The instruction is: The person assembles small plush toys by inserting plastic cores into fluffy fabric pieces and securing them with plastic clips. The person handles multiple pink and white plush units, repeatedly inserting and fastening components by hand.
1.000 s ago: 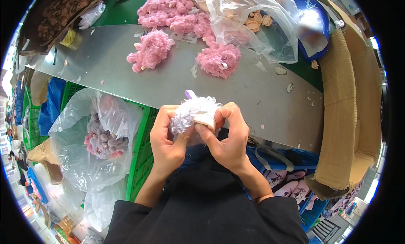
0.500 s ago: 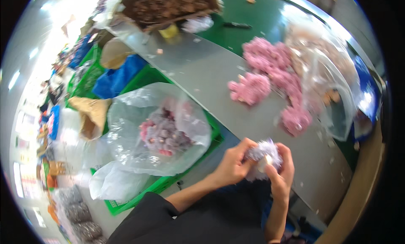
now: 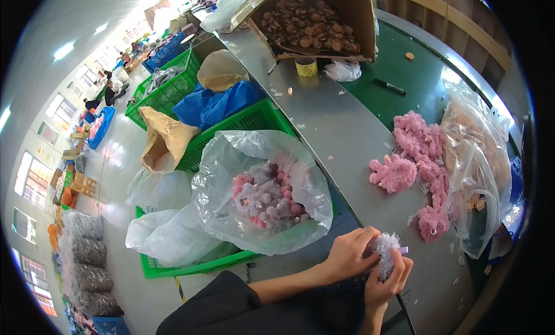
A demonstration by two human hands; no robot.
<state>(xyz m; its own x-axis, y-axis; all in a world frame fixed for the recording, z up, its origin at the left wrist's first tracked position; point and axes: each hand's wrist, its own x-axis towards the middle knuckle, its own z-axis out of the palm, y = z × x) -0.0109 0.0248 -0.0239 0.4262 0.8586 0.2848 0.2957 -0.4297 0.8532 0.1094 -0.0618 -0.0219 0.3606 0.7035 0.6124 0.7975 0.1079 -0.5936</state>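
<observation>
A small fluffy grey-lilac plush piece (image 3: 386, 248) is held between both hands, above the near edge of the table. My left hand (image 3: 350, 257) pinches its left side with bent fingers. From below and the right, my right hand (image 3: 388, 283) grips it, fingers curled round its side. A short pale lilac strip (image 3: 403, 250) sticks out on the right of the piece. Several fluffy pink plush pieces (image 3: 428, 164) lie in a clump beyond my hands. To the left, a clear plastic bag (image 3: 208, 187) gapes, with grey and pink plush pieces (image 3: 269, 196) inside.
A cardboard box (image 3: 370, 28) of brown round pieces stands at the far end of the table (image 3: 352, 167), beside a yellow tape roll (image 3: 306, 66). A marker (image 3: 389, 86) lies nearby. Another clear bag (image 3: 474, 138) sits at right. Green crates (image 3: 254, 124) line the left side.
The view has swung, so the table and bags appear farther right and lower. In my hands the plush piece has turned; its pale round spot is out of sight and the lilac strip shows.
</observation>
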